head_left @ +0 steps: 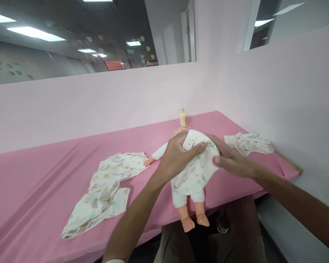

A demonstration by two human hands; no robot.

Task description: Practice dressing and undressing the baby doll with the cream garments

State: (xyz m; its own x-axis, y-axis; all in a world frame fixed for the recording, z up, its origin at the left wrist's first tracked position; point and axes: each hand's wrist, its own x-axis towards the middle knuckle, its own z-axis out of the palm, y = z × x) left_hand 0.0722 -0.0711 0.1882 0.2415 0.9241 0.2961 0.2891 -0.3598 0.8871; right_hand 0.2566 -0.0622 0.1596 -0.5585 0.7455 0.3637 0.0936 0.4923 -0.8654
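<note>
A baby doll [183, 213] in white clothing with a printed shirt lies on its back on the pink-covered table [44, 175], its feet past the front edge. My left hand [178, 157] grips the doll's printed shirt [193, 179] at the chest, thumb on top. On the other side, my right hand [233, 160] has its fingers behind the raised cloth and its thumb in front. The doll's head shows only in part behind my left hand. One doll arm [150, 160] reaches out to the left; the other is hidden.
A printed baby garment [106, 190] lies spread to the left, touching the doll's hand. Another crumpled printed cloth [248, 143] lies by the right wall. A pale yellow pump bottle [184, 118] stands near the back wall. Above is a mirror-like panel [71, 40].
</note>
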